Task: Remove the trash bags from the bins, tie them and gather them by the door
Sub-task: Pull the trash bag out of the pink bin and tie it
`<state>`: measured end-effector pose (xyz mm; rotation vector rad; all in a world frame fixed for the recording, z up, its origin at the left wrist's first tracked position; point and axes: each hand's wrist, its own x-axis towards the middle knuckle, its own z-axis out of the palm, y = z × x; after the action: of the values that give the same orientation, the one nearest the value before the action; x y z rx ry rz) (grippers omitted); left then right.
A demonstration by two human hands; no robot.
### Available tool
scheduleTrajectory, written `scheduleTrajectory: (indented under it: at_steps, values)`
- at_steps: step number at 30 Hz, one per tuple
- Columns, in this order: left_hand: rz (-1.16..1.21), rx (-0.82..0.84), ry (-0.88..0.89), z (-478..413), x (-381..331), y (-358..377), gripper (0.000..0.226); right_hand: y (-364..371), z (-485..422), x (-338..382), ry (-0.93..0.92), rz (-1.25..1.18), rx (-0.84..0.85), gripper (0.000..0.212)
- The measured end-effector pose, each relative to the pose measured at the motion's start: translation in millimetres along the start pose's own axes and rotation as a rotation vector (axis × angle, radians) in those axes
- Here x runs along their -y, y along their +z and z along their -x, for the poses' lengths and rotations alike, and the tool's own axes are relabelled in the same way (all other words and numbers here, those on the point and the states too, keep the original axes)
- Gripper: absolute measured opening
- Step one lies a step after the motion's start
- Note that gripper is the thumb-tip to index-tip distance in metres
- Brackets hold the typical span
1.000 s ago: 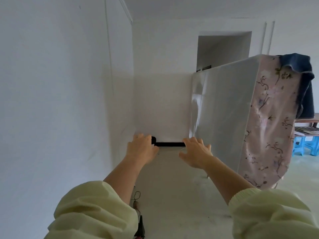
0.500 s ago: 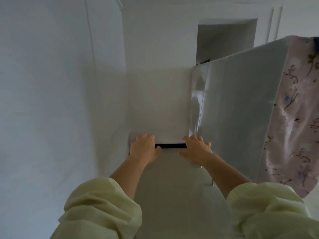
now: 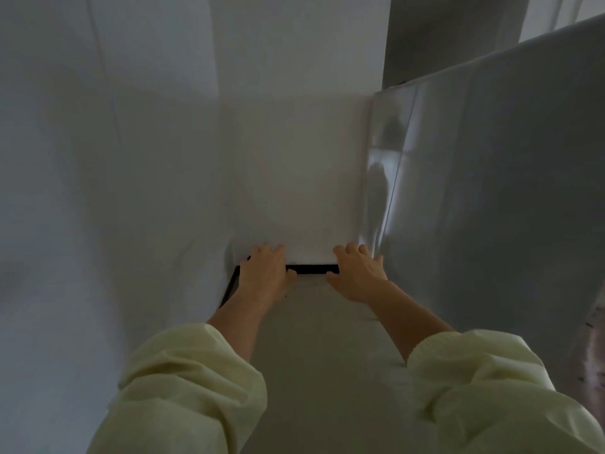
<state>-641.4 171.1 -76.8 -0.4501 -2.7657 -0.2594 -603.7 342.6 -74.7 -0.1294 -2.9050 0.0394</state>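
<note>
No trash bag or bin is in view. Both arms in pale yellow-green sleeves stretch forward into a narrow gap that ends at a white wall. My left hand [image 3: 263, 273] is held palm down with its fingers apart and holds nothing. My right hand [image 3: 355, 273] is the same, a little to the right. Between them shows a black baseboard strip [image 3: 311, 269] at the foot of the end wall. Whether the hands touch anything cannot be told.
A white wall [image 3: 98, 191] closes the left side. A tall plastic-wrapped mattress [image 3: 491, 158] stands on edge along the right. A doorway opening [image 3: 451, 37] shows above it. Grey floor [image 3: 327, 355] runs between them, with floral fabric [image 3: 594, 355] at the right edge.
The view has moved forward into the gap and the picture has darkened. The blue cloth and stools have left the frame. Both hands stay stretched out and empty.
</note>
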Motion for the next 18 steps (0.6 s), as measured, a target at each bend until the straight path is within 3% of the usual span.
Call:
scheduleTrajectory:
  at_steps: [9, 18]
  values:
    - [-0.044, 0.032, -0.077, -220, 16, 93, 0.037, 65, -239, -47, -0.065, 0.052, 0.057, 0.057]
    - [-0.076, 0.034, -0.129, -445, 77, 192, 0.046, 154, -474, -63, -0.09, -0.025, 0.066, 0.059]
